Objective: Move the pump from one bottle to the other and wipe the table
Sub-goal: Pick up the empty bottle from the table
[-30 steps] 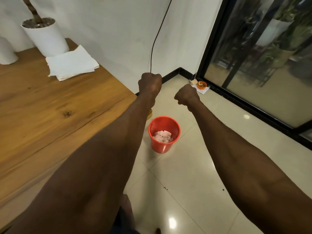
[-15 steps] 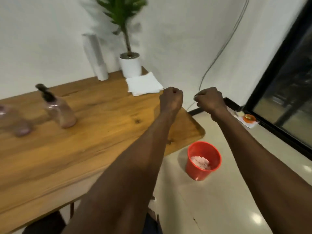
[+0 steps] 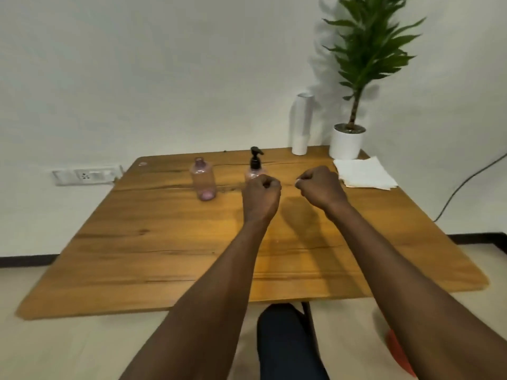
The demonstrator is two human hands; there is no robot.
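The fingers (image 3: 270,185) of the left hand (image 3: 260,197) are curled tight into a fist with nothing visible inside it. Those of the right hand (image 3: 321,189) are clenched the same way, and a small pale speck shows at the knuckles; what it is cannot be told. Both fists hang side by side above the middle of the bench (image 3: 164,242), near each other but apart, knuckles turned toward the far edge. Both forearms reach straight out from the near edge, bare, rising slightly to the wrists.

Just beyond the left fist stands a bottle with a pump (image 3: 255,164), upright, its long axis vertical; the black pump head (image 3: 256,152) points toward the right edge. The fist hides the lower part of this bottle. To its left, apart from it, stands an open bottle (image 3: 203,179), also upright, clear pinkish, with a bare neck. Both are nearer the far edge than the near one.

At the far right corner lie folded paper towels (image 3: 363,175), flat. Behind them sit a white plant pot (image 3: 346,142) and a tall white roll (image 3: 301,124), upright against the wall.
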